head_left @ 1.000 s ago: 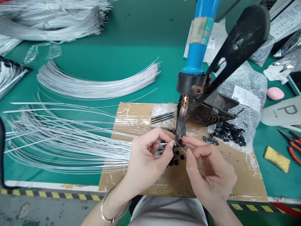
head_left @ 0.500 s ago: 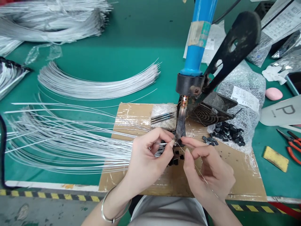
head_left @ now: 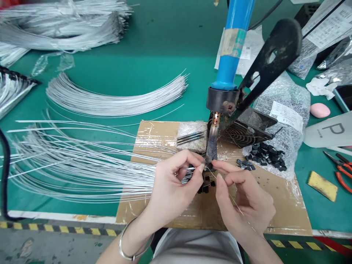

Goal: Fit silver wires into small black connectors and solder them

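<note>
A blue-handled soldering iron [head_left: 228, 66] is clamped upright, its dark tip pointing down between my hands. My left hand [head_left: 178, 183] pinches a small piece right beside the tip; the fingertips cover most of it. In my right hand [head_left: 244, 198] a thin silvery wire [head_left: 236, 206] runs between thumb and fingers, one end at the tip, the other trailing over the palm. Long white wires [head_left: 110, 172] extend leftward from under my left hand. Small black connectors [head_left: 205, 185] lie on the cardboard [head_left: 283, 209] between my hands.
A curved bundle of white wires [head_left: 115, 101] lies behind on the green table [head_left: 154, 33]. A black bracket [head_left: 271, 60] holds the iron. To the right are a plastic bag of black parts [head_left: 266, 156], a yellow sponge [head_left: 322, 186] and red-handled pliers [head_left: 342, 170].
Both hands keep nearly the same pose at the iron tip. The view has shifted very slightly.
</note>
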`<action>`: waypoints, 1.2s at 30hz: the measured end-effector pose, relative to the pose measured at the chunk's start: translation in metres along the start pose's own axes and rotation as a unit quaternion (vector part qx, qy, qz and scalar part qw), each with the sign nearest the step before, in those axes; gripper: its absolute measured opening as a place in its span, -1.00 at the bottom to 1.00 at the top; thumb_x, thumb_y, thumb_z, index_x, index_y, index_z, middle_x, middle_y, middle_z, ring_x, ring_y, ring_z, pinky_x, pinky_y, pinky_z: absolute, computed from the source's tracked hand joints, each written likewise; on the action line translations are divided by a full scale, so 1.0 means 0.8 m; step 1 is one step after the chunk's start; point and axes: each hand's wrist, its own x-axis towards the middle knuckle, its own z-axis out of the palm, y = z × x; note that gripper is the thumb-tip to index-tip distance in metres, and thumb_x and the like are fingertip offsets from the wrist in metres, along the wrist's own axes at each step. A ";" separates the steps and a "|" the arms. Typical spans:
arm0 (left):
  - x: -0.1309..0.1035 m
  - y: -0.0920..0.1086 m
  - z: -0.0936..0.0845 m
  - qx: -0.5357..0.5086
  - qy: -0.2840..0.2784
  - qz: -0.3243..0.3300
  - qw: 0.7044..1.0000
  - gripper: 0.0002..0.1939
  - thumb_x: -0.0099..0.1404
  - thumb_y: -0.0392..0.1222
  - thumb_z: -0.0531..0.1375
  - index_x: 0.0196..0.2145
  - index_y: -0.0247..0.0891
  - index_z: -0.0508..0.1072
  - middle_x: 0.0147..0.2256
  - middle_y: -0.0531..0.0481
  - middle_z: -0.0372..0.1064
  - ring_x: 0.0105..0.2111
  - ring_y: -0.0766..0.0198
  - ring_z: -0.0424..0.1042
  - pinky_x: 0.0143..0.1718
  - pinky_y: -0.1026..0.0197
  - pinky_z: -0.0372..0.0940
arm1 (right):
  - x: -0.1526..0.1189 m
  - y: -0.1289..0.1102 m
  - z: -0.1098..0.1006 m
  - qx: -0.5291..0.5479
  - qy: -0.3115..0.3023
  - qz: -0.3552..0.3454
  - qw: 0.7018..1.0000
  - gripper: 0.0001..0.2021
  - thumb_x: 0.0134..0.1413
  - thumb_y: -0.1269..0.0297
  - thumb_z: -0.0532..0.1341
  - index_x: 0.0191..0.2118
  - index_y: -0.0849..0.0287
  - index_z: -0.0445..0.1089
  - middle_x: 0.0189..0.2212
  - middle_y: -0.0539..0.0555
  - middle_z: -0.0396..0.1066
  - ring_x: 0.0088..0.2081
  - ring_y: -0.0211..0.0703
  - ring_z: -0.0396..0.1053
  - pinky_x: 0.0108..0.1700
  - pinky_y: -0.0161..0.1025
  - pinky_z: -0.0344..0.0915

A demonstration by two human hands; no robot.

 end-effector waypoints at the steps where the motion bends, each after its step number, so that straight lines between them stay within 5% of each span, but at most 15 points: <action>1: 0.000 0.000 0.000 0.000 0.000 -0.001 1.000 -0.86 0.25 -0.33 0.27 -0.47 -0.23 0.48 -0.38 -0.03 0.59 -0.45 0.30 0.47 -0.57 0.31 0.18 | 0.000 0.000 0.000 -0.001 0.000 0.003 1.000 -0.81 0.29 0.51 0.30 -0.29 0.07 0.36 -0.03 0.11 0.70 -0.11 -0.12 0.71 -0.07 -0.28 0.60; 36: 0.001 0.001 0.001 0.020 -0.009 0.004 1.000 -0.86 0.28 -0.33 0.25 -0.46 -0.22 0.45 -0.40 -0.01 0.55 -0.47 0.32 0.43 -0.56 0.31 0.19 | 0.001 0.004 0.002 -0.021 0.007 -0.015 1.000 -0.82 0.28 0.50 0.32 -0.28 0.07 0.38 -0.09 0.11 0.72 -0.19 -0.14 0.72 -0.14 -0.31 0.60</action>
